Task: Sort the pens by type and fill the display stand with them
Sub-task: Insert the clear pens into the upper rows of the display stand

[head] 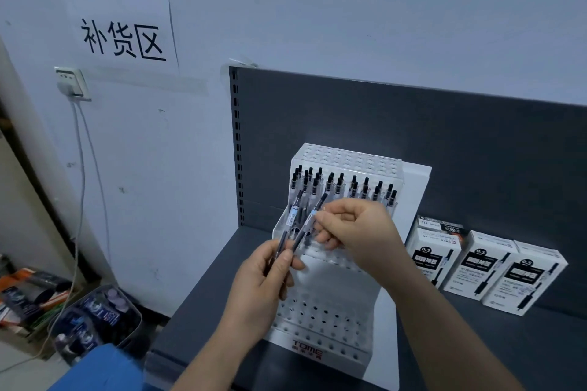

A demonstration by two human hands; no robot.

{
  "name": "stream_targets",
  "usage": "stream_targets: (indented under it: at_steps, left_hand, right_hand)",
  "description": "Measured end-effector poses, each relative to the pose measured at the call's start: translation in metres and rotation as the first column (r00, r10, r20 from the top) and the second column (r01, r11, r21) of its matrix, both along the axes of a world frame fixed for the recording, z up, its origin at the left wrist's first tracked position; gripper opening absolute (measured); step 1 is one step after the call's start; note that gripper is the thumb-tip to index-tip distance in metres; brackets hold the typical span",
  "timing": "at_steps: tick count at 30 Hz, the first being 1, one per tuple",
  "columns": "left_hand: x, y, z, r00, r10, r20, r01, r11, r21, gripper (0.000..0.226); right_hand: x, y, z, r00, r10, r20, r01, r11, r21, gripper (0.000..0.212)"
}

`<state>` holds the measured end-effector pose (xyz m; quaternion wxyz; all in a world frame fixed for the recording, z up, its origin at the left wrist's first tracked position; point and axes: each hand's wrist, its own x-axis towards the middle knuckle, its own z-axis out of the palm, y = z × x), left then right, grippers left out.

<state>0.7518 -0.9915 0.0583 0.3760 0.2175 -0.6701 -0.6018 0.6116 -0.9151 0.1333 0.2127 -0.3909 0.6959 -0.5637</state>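
Grips two pens (pixel 293 216) in curled left hand (pixel 263 282), just before display stand (pixel 330 311), pinches one between right hand (pixel 355 228) thumb and forefinger, pen row (pixel 344 187) upright in stand's upper holes, boxes (pixel 486 267) right of stand.

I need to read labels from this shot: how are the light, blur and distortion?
Head view: dim, bluish, flat light, no glare. Head view: wide-angle bend tilts the back panel and stretches the corners. Head view: the logo on the stand and the boxes' large print read; their small print and the pens' labels are too soft; the bins lower left are blurred.
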Motion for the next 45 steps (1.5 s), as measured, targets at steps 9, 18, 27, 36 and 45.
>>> stream_targets:
  at_steps: [9, 18, 27, 36, 45]
  left_hand:
    - [0.004, -0.012, -0.012, 0.980, 0.181, 0.081, -0.177, 0.983, -0.055, 0.025]
    - [0.004, -0.009, -0.007, 0.994, 0.106, 0.023, -0.108, 0.989, 0.102, 0.026]
    - [0.005, -0.006, -0.005, 0.997, 0.073, -0.025, -0.072, 0.996, 0.052, 0.028]
    - [-0.009, 0.007, 0.003, 0.995, -0.073, 0.075, 0.072, 0.997, 0.018, 0.033]
    - [-0.005, -0.019, 0.002, 0.865, 0.352, 0.358, -0.007, 0.722, -0.692, 0.045]
  right_hand:
    - [-0.029, 0.019, 0.025, 0.958, -0.270, -0.095, 0.252, 0.953, -0.168, 0.007]
    - [-0.018, -0.013, 0.020, 0.849, -0.085, -0.521, 0.204, 0.963, 0.175, 0.022]
    - [-0.021, -0.015, 0.012, 0.865, -0.046, -0.500, 0.189, 0.952, 0.239, 0.031]
    - [-0.002, 0.007, 0.003, 0.996, 0.059, -0.063, -0.056, 0.997, 0.059, 0.008]
    - [-0.028, 0.032, 0.024, 0.973, -0.214, -0.084, 0.196, 0.962, -0.188, 0.002]
